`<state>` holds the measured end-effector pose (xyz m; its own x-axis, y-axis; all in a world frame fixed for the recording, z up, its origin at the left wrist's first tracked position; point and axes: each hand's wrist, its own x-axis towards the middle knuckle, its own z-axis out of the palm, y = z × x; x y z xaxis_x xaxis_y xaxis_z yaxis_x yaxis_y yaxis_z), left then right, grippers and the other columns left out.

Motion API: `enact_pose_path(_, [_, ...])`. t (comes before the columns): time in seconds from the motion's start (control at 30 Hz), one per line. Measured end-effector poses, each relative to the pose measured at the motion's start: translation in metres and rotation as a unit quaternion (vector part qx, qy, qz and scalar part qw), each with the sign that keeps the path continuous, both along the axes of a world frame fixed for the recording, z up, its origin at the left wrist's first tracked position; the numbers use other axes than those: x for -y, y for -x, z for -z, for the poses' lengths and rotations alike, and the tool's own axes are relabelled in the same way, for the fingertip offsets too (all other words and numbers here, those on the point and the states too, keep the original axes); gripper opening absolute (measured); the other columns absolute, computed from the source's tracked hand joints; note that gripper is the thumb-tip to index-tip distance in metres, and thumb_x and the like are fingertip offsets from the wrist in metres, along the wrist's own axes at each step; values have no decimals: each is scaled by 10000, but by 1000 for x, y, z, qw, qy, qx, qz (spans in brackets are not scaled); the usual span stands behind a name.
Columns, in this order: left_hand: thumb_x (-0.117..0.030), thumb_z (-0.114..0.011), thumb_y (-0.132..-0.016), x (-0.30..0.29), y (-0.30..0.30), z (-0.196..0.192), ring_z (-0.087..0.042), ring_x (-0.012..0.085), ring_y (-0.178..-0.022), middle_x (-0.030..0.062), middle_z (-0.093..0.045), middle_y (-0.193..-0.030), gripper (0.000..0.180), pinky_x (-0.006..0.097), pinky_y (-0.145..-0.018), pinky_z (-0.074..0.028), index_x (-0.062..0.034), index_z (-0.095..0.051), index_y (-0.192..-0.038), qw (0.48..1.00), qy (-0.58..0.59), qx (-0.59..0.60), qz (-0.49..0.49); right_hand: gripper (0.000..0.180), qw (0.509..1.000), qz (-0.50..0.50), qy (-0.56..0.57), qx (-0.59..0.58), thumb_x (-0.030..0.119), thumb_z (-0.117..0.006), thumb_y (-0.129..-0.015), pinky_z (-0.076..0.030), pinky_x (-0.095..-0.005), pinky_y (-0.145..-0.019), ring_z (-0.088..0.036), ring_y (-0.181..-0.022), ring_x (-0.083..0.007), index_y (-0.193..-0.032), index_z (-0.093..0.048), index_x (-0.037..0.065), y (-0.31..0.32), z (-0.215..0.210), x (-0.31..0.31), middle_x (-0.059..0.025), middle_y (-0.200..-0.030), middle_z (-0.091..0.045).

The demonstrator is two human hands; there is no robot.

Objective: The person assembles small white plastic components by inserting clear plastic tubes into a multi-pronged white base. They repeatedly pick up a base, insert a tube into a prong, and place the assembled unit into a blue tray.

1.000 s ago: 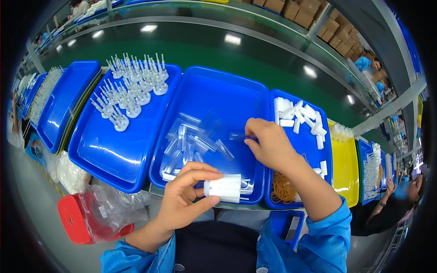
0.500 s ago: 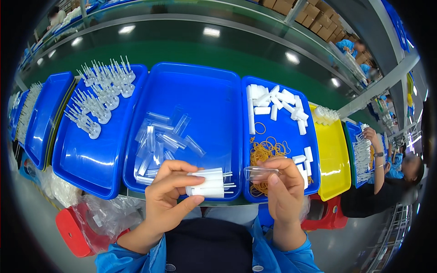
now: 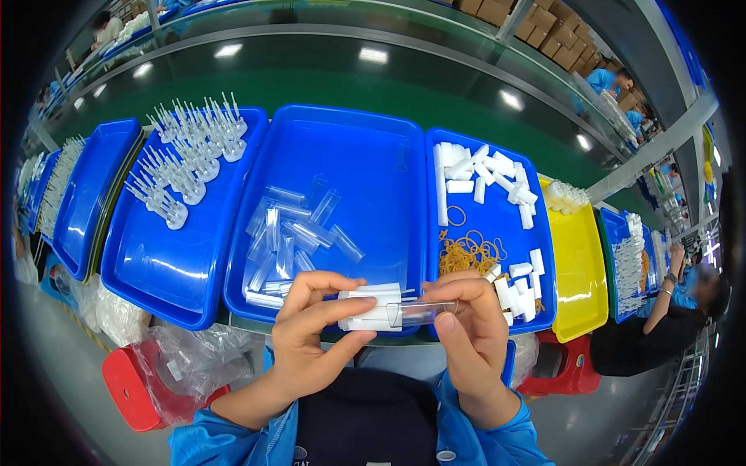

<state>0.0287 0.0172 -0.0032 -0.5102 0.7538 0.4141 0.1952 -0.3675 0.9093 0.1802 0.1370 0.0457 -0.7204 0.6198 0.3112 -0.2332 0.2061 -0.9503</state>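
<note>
My left hand (image 3: 315, 330) is closed around a bundle of white cylindrical pieces (image 3: 359, 317) with thin white stems on their right ends. Between the thumb and fingers of my right hand (image 3: 470, 330) is a clear plastic tube (image 3: 423, 313). Its left end meets the right end of the bundle and seems to overlap one of the lower pieces. Both hands are over the near edge of the middle blue tray (image 3: 353, 140), where several loose clear tubes (image 3: 311, 231) lie in a pile.
Right of it, a blue tray (image 3: 489, 221) holds white blocks (image 3: 505, 175) and tan rubber bands (image 3: 466, 255). A yellow tray (image 3: 579, 272) adjoins it. Stemmed white clusters (image 3: 190, 151) fill the far part of the left tray (image 3: 159, 272). Red stools (image 3: 128, 388) stand below; a co-worker (image 3: 645, 338) sits at right.
The clear tube in my right hand has moved left until its end meets the white bundle; before, a gap lay between them. The whole view has shifted slightly.
</note>
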Motion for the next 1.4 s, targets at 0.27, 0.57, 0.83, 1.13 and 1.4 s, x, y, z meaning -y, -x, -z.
enact_pose_path(0.27, [40, -791, -718, -2, -2, 2, -618, 290, -1085, 143, -524, -1153, 351, 351, -896, -529, -14, -716, -1057, 998, -2, -53, -15, 187, 999, 17, -17, 43, 18, -529, -951, -457, -275, -864, -615, -981, -173, -1125, -534, -53, 0, 6, -1, -136, -1114, -508])
enact_pose_path(0.57, [49, -756, -759, -1, -5, 1, -574, 306, -1144, 159, -482, -1195, 306, 369, -914, -516, 19, -678, -1054, 1000, 8, 17, 18, 199, 999, 9, -26, -17, 43, -542, -948, -436, -284, -903, -595, -996, -172, -1122, -539, -52, 3, 9, 0, -145, -1134, -503])
enact_pose_path(0.83, [71, -733, -772, -1, -2, -2, -604, 242, -1099, 150, -493, -1192, 283, 287, -825, -563, 15, -685, -1046, 999, 4, 38, 15, 194, 995, 54, 52, -70, 6, -566, -915, -487, -293, -836, -602, -902, -166, -1094, -560, -66, -3, 15, -2, -142, -1103, -519])
enact_pose_path(1.13, [94, -699, -796, -1, 1, -2, -601, 224, -1098, 151, -458, -1224, 304, 298, -868, -581, 47, -656, -1094, 998, -11, 63, 24, 197, 996, 75, 28, -44, -31, -608, -872, -542, -285, -734, -631, -806, -171, -1058, -628, -94, -7, 14, 1, -166, -1062, -534])
enact_pose_path(1.4, [89, -705, -795, -1, 3, -2, -616, 209, -1063, 146, -464, -1220, 311, 290, -858, -580, 47, -663, -1100, 999, -1, 43, 20, 208, 997, 75, 11, -25, -44, -609, -865, -539, -281, -730, -648, -791, -186, -1064, -628, -99, -6, 11, 2, -172, -1048, -533])
